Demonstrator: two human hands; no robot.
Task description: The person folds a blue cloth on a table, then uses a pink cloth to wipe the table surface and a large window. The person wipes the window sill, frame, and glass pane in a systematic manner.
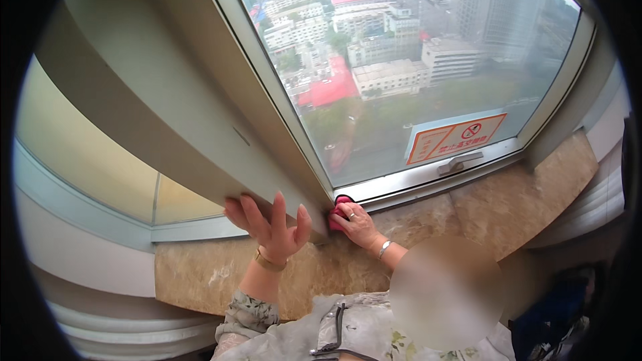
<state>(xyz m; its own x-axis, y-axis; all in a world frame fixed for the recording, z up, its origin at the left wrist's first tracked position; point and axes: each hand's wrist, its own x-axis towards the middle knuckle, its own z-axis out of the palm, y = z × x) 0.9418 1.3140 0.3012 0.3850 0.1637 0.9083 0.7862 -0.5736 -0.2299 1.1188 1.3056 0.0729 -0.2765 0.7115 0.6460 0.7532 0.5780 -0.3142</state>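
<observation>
My right hand (355,221) is closed around a bunched red cloth (339,214), pressed into the lower left corner of the metal window frame (391,188), where it meets the column and the stone sill. It wears a ring and a bracelet. To its left, my left hand (273,223) is raised with its fingers spread, beside the lower edge of the pale column (200,125), and holds nothing. Whether its fingertips touch the column I cannot tell. Above my right hand stands the window pane (381,110), with buildings far below outside.
A silver window handle (459,163) sticks out from the bottom rail, below a warning sticker (456,139). The brown marble sill (210,271) runs under both hands. Another window (100,160) lies left of the column. A dark blue item (556,311) is at the lower right.
</observation>
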